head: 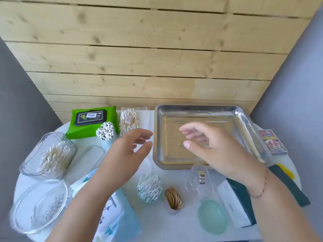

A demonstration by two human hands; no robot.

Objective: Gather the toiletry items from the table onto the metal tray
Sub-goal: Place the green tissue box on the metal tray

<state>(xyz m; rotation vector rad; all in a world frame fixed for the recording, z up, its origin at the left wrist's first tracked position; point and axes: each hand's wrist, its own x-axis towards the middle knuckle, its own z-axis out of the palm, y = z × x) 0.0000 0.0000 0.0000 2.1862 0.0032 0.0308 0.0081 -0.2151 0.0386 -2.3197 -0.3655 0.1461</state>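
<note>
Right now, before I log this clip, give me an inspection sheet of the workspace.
Surface: round white table, crowded.
Job's things: metal tray empty; green wipes pack, cotton swab cup, toothpick holder on the table.
Clutter: clear swab containers, matchbox beside the tray.
Grips: left hand and right hand open, holding nothing; right hand above the tray.
Cables: nothing seen.
Surroundings: wood plank wall.

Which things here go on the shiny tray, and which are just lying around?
For the job:
metal tray
green wipes pack
cotton swab tub
bagged cotton swabs
toothpick pot

Just lying about:
colourful card box
yellow thing, half hidden

Both hands hold nothing.
</note>
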